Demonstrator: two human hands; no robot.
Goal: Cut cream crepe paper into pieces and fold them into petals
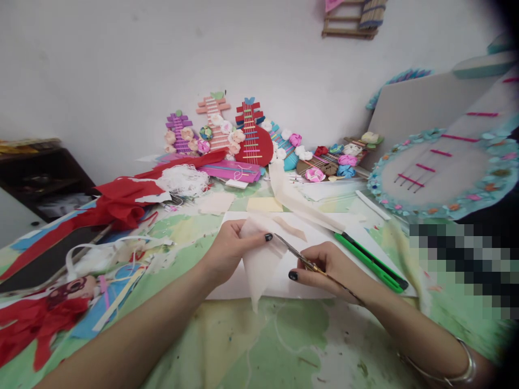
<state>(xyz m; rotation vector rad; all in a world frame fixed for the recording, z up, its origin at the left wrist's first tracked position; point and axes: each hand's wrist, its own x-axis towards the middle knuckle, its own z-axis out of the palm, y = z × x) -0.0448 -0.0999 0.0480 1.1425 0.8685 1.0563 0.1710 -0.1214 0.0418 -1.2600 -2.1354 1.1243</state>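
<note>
My left hand (227, 251) pinches a thin, pale cream piece of crepe paper (259, 270), whose pointed lower end hangs down over a white sheet (320, 286). In my right hand (332, 270) is a pair of slim scissors (298, 255), with dark metal blades and gold-brown handles. The blade tips point left and meet the paper's edge beside my left thumb. How far the blades are apart is too small to tell. Behind the paper, a narrow beige strip (291, 228) lies on the white sheet.
A green utility knife (371, 262) and a long cream strip (300, 202) lie to the right. Red cloth (125, 197) and white thread (184, 180) are at left. Decorated lute-shaped crafts (255, 146) lean on the wall. A large decorated round fan shape (446, 173) stands at right.
</note>
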